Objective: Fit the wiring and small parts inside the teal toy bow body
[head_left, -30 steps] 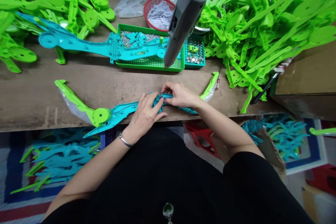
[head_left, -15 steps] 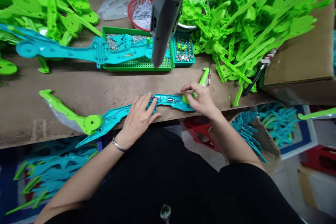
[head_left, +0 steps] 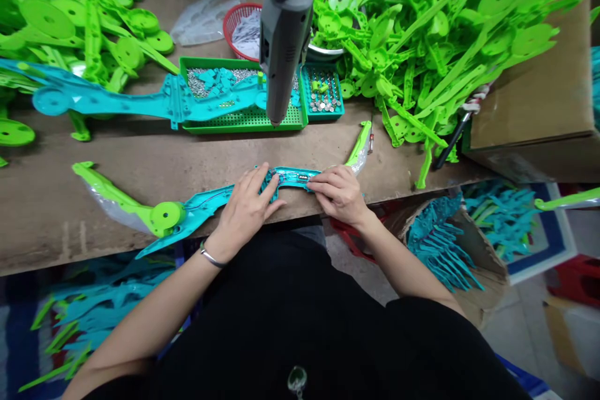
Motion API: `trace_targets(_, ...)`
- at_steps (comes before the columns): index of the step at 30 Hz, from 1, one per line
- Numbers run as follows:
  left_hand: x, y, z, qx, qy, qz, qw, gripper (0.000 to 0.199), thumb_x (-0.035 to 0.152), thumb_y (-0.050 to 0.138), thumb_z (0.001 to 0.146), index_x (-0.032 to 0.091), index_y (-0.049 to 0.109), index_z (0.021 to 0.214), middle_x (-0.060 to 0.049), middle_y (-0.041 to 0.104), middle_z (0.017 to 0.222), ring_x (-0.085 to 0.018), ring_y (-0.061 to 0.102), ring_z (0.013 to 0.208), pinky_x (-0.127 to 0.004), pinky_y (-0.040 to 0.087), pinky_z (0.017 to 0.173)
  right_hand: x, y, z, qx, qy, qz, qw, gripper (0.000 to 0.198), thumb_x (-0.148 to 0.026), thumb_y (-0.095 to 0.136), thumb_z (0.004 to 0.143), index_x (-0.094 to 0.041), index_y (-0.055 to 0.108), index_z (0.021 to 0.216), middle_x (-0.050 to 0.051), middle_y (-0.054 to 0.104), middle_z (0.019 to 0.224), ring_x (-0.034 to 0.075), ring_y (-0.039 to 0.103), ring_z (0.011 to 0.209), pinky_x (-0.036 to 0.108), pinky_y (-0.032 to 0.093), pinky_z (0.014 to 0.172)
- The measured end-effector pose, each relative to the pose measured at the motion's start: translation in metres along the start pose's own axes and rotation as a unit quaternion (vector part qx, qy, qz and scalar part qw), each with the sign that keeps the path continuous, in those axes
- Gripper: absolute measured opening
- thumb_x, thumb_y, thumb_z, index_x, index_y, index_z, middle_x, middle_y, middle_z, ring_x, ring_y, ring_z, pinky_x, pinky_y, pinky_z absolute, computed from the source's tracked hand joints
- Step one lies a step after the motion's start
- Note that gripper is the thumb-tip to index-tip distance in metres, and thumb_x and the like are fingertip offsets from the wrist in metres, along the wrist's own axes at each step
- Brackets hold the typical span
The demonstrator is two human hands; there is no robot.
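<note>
A long toy part of teal plastic (head_left: 206, 203) with green ends lies along the near edge of the wooden bench (head_left: 140, 169). Its green disc (head_left: 165, 217) sits left of centre and a green tip (head_left: 359, 145) points away at the right. My left hand (head_left: 246, 206) presses flat on the teal middle, fingers spread. My right hand (head_left: 340, 192) rests on the same part just to the right, its fingertips touching the open section with small wires and metal pieces (head_left: 300, 177).
A grey powered screwdriver (head_left: 284, 37) hangs above a green tray of screws (head_left: 244, 115). Another teal part (head_left: 103, 100) lies across that tray. Heaps of green plastic pieces (head_left: 435, 37) fill both back corners. A red basket (head_left: 241, 25) and a cardboard box (head_left: 544, 94) stand nearby.
My right hand has moved left from the green end of the part back to the teal middle. My left hand has stayed in place.
</note>
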State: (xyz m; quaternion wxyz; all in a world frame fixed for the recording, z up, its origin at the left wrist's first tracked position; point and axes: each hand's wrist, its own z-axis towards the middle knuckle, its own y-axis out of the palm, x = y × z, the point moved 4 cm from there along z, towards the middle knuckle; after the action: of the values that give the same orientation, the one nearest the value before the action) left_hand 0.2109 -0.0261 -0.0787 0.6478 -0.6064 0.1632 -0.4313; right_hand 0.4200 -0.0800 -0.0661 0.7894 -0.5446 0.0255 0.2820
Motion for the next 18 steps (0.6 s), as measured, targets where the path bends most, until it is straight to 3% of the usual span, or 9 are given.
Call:
trace_targets(6,0.009,-0.001,-0.006,-0.020,-0.022,0.012,0.999,0.062,0.047,0.059,0.094,0.011,0.049,0.144,-0.025,0.038,0.157,-0.038,0.035,0.147,-0.057,0.034,0.118,-0.003,-0.011,0.008,-0.007,-0.004,0.006,1.000,0.014,-0.012,0.060,0.084,-0.020,0.070,0.088,0.004,0.077,0.093,0.020,0.064,0.083,0.040,0.047,0.078)
trace_targets(8,0.013,0.000,-0.009,-0.035,-0.043,0.025,0.998,0.067,0.048,0.059,0.094,0.014,0.042,0.150,-0.023,0.031,0.161,-0.039,0.026,0.151,-0.059,0.030,0.120,-0.011,-0.019,0.021,-0.001,-0.011,0.024,1.000,0.012,-0.012,0.060,0.083,-0.019,0.067,0.087,0.007,0.075,0.094,0.021,0.063,0.081,0.040,0.049,0.076)
trace_targets(11,0.018,0.006,-0.012,-0.041,-0.063,0.037,0.996,0.066,0.041,0.054,0.098,0.016,0.033,0.155,-0.019,0.024,0.165,-0.036,0.020,0.154,-0.058,0.025,0.122,-0.031,-0.017,0.059,-0.006,-0.045,0.054,0.998,0.020,-0.011,0.052,0.088,-0.018,0.065,0.102,0.011,0.072,0.103,0.023,0.064,0.092,0.041,0.053,0.081)
trace_targets(15,0.018,0.013,-0.014,-0.028,-0.084,0.030,0.996,0.055,0.040,0.053,0.097,0.015,0.046,0.147,-0.019,0.036,0.160,-0.035,0.027,0.152,-0.056,0.023,0.124,-0.055,0.028,0.133,-0.080,-0.104,0.072,0.989,0.041,-0.012,0.036,0.094,-0.014,0.055,0.131,0.017,0.063,0.128,0.027,0.056,0.123,0.047,0.048,0.103)
trace_targets(18,0.017,0.014,-0.014,-0.020,-0.088,0.023,0.996,0.057,0.040,0.053,0.097,0.015,0.046,0.147,-0.019,0.040,0.157,-0.034,0.031,0.150,-0.054,0.025,0.123,-0.048,0.079,0.184,-0.135,-0.075,0.029,0.988,0.053,-0.016,0.032,0.095,-0.014,0.039,0.148,0.019,0.051,0.144,0.032,0.042,0.140,0.058,0.035,0.114)
